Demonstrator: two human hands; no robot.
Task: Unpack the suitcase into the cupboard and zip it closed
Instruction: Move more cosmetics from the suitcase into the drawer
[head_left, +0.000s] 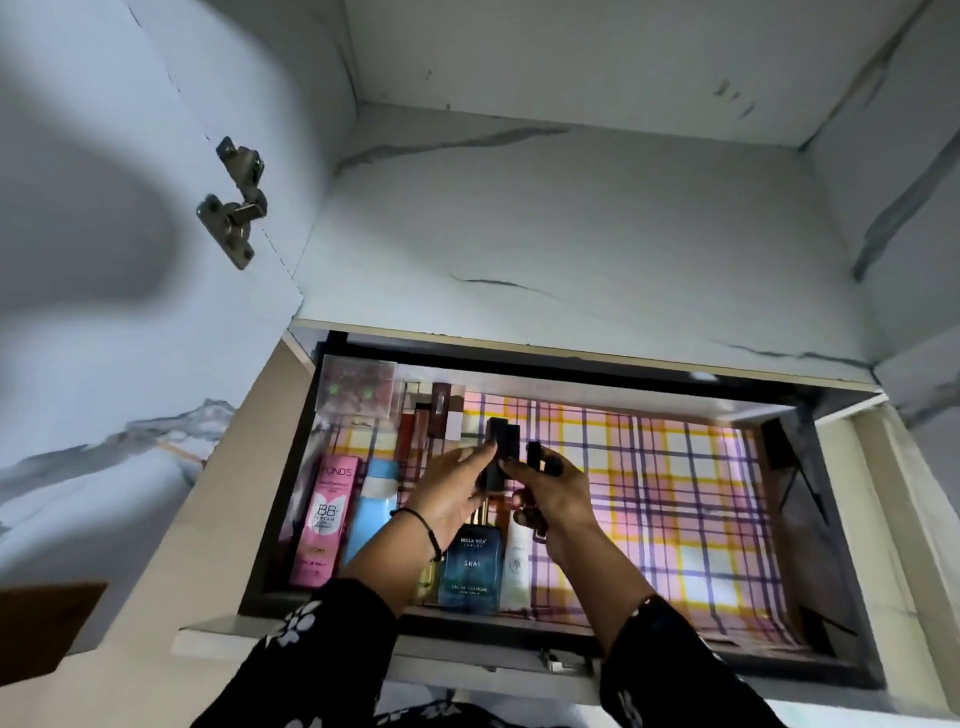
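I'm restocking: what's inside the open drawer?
A plaid liner, pink Pond's tube, blue Skai bottle, clear box. The left hand and right hand, holding black tubes, cover items beneath.

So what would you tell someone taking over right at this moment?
Left hand: pinches a black square-sided cosmetic tube over the drawer.
Right hand: holds small dark cosmetic tubes.
Open cupboard drawer lined with checked paper: its left side already holds a pink Pond's BB cream box, a light blue bottle, a blue Bella Vita cologne box and a white tube.
Left to do: set the held tubes down. The suitcase is out of view, so what remains inside it and its zip cannot be judged.
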